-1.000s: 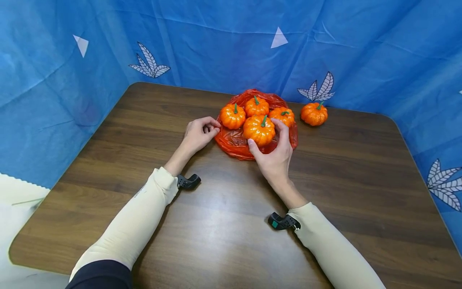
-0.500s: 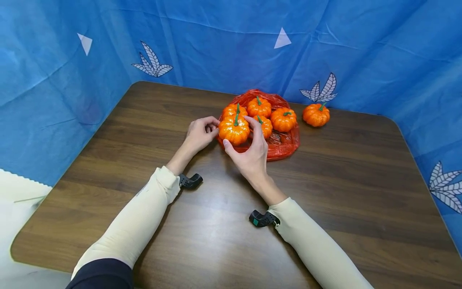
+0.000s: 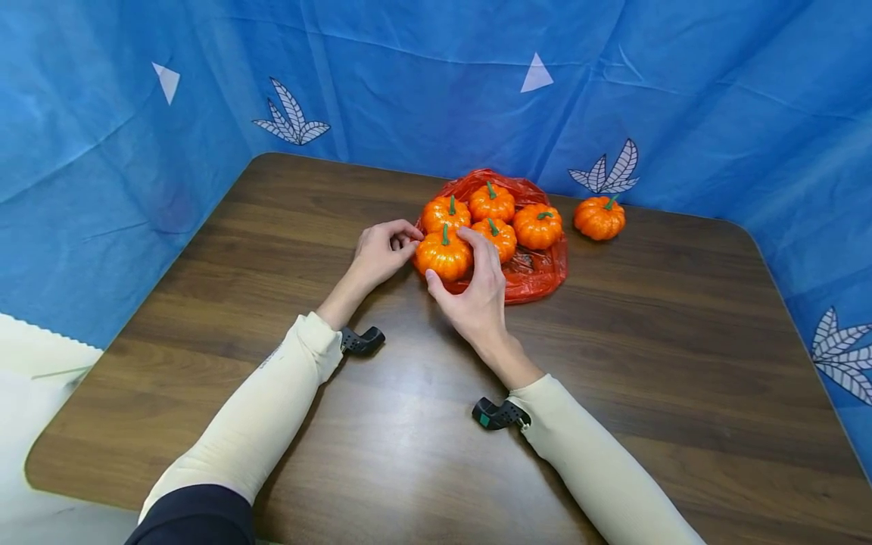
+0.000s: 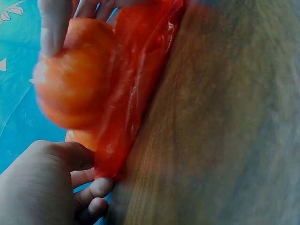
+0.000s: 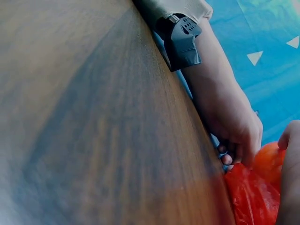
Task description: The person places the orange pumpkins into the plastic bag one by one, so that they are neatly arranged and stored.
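Observation:
A red plastic bag point(image 3: 534, 281) lies spread near the back of the table, with several small orange pumpkins on it. My right hand point(image 3: 477, 291) grips one pumpkin point(image 3: 441, 257) at the bag's front left, thumb at its front and fingers over its far right side. Behind and to the right of it sit the other pumpkins, among them a back one point(image 3: 492, 204) and a right one point(image 3: 538, 227). My left hand point(image 3: 383, 253) pinches the bag's left edge; in the left wrist view its thumb and fingertips meet at the red film point(image 4: 110, 152).
One more pumpkin point(image 3: 599, 218) stands on the wooden table point(image 3: 647, 341), right of the bag. A blue curtain point(image 3: 422, 91) with leaf prints hangs close behind the table's back edge. Each wrist wears a black camera mount point(image 3: 363, 342).
My right hand has carried the pumpkin left across the bag and then lowered it at the front left. A pumpkin behind it came into sight. My left hand stays at the bag's edge.

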`<state>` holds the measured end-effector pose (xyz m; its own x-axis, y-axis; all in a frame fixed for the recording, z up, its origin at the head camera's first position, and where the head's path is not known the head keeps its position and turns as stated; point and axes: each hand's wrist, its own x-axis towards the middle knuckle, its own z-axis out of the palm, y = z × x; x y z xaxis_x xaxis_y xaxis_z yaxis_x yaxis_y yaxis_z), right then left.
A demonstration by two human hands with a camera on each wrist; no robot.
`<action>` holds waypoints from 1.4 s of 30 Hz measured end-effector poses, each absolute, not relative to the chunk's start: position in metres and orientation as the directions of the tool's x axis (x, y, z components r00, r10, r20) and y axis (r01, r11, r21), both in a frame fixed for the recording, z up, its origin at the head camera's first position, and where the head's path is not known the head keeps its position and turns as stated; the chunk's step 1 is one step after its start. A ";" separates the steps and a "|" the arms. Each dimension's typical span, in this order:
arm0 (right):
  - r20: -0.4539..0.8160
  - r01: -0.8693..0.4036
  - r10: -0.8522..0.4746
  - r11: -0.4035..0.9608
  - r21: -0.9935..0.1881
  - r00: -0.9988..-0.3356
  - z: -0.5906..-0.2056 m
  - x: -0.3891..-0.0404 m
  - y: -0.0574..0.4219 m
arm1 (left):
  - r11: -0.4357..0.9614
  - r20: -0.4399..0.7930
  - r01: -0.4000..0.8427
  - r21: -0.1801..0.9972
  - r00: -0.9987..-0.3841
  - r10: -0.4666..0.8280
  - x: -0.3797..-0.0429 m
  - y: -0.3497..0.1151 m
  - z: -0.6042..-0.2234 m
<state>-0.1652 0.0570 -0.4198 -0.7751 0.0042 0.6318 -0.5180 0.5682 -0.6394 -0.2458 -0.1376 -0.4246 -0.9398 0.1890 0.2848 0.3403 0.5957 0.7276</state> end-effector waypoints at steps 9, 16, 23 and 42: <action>0.649 -0.555 -0.035 0.557 -0.618 -0.760 -0.423 -0.167 0.057 | 0.592 0.295 0.352 0.725 -0.935 0.195 -0.246 -0.137 -0.426; 0.666 -0.569 -0.051 0.571 -0.592 -0.744 -0.424 -0.167 0.058 | 0.586 0.287 0.345 0.733 -0.938 0.194 -0.246 -0.137 -0.426; 0.676 -0.564 -0.040 0.589 -0.578 -0.735 -0.423 -0.165 0.058 | 0.583 0.287 0.347 0.735 -0.937 0.196 -0.247 -0.137 -0.426; 0.722 -0.578 0.057 0.558 -0.596 -0.689 -0.418 -0.171 0.088 | 0.571 0.277 0.337 0.748 -0.941 0.194 -0.246 -0.138 -0.425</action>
